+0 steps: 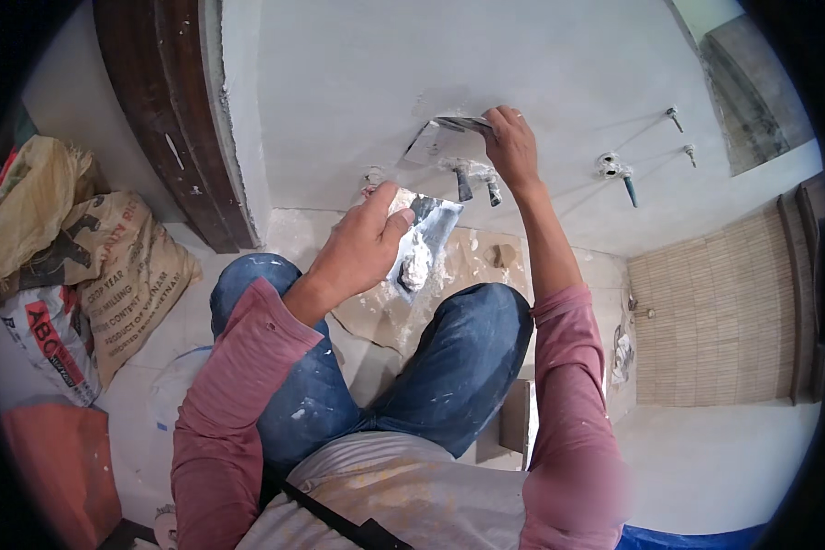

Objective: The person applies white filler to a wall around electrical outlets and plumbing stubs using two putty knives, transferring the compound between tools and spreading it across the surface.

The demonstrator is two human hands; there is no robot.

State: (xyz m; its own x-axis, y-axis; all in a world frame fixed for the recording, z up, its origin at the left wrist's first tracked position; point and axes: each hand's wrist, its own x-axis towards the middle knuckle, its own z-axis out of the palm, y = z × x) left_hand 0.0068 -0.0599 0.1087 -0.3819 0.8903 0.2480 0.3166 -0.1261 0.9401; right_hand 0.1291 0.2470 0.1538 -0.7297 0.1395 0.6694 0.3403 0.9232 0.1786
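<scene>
My left hand [357, 246] is closed on a flat metal putty knife [438, 223], its thumb lying along the top. White putty [416, 264] sits in a lump on that blade. Higher up, my right hand [513, 151] grips another putty knife [438, 142], whose wide thin blade lies against or very close to the grey-white wall [339, 82]. Putty is smeared along its lower edge. Just below this blade, dark pipe fittings [475, 181] spattered with white stick out of the wall. The handles of both tools are mostly hidden by my fingers.
Stained brown cardboard [376, 316] covers the floor between my knees. More pipe fittings [619, 172] project from the wall at right. A dark wooden door frame [160, 110] stands left, beside piled sacks [124, 275]. A beige tiled section [715, 316] is at far right.
</scene>
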